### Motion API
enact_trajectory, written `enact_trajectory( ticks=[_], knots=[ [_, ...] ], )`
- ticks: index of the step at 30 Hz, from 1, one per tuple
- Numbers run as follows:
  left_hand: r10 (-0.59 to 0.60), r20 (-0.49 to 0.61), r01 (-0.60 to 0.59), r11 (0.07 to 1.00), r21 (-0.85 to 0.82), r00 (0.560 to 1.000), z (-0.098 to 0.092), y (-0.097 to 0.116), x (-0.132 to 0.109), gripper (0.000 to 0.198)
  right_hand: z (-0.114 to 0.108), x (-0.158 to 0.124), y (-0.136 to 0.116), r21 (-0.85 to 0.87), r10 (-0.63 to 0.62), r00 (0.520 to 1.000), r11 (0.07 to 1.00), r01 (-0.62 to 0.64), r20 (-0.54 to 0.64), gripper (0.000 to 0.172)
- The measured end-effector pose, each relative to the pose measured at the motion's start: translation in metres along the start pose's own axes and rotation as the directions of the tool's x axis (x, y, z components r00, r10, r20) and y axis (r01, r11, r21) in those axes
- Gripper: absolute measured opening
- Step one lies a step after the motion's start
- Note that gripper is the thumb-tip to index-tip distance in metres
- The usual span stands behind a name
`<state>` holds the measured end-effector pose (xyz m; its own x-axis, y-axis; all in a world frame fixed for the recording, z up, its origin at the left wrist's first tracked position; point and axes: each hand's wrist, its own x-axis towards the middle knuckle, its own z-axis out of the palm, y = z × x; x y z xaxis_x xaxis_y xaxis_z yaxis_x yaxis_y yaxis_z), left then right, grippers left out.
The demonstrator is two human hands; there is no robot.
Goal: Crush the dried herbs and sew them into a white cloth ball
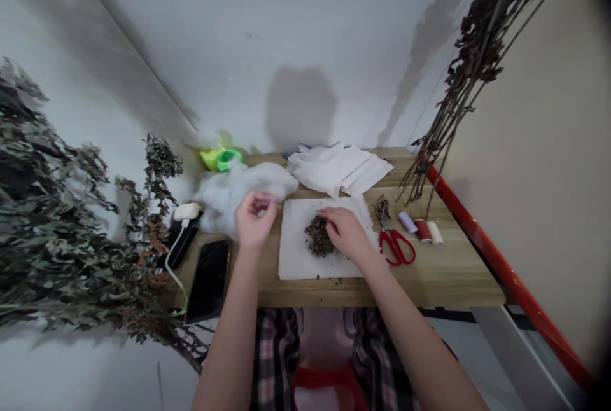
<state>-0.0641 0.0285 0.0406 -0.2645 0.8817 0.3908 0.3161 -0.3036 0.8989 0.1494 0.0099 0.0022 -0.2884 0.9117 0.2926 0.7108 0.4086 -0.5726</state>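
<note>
My right hand reaches over a small heap of crumbled dried leaves, its fingers held together and bent onto the heap's upper right side. The heap lies on a square of white cloth on the wooden table. To the left of the cloth, my left hand is raised in front of a fluffy mass of white stuffing. Its fingers are curled and meet the thumb in a pinch; whatever may be between them is too small to make out.
Red-handled scissors and thread spools lie right of the cloth. More white cloth is piled behind. On the left are a phone, a power strip with a charger, and dried branches. Dried stalks lean at right.
</note>
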Motion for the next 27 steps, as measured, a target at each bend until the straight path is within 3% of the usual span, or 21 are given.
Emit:
enact_trajectory(
  ticks=[3,6,12,19,24,27],
  knots=[
    [-0.124,0.292,0.133,0.991,-0.012,0.948,0.005,-0.001,-0.012,0.014,-0.001,0.000,0.002,0.006,0.016,1.000,1.000,-0.016,-0.016,0.037],
    [-0.226,0.416,0.227,0.973,0.049,0.881,0.014,-0.011,-0.019,0.019,-0.003,-0.001,0.004,-0.002,0.052,0.998,0.999,-0.052,-0.033,0.036],
    [-0.272,0.362,0.188,0.950,0.250,0.891,0.034,-0.040,-0.021,0.019,-0.005,-0.004,0.008,-0.040,0.130,0.990,0.990,-0.133,-0.060,0.036],
    [-0.340,0.392,0.149,0.884,0.442,0.855,0.040,-0.046,-0.024,0.011,-0.007,-0.005,0.009,-0.084,0.161,0.987,0.984,-0.158,0.021,0.036],
    [-0.201,0.342,0.008,0.871,0.491,0.918,0.040,-0.044,-0.024,0.019,-0.006,-0.005,0.003,-0.093,0.106,0.993,0.991,-0.101,0.052,0.036],
    [-0.148,0.371,-0.033,0.898,0.439,0.917,0.040,-0.044,-0.023,0.021,-0.002,-0.005,-0.006,-0.074,-0.006,0.996,0.997,0.012,0.084,0.035]
  ],
)
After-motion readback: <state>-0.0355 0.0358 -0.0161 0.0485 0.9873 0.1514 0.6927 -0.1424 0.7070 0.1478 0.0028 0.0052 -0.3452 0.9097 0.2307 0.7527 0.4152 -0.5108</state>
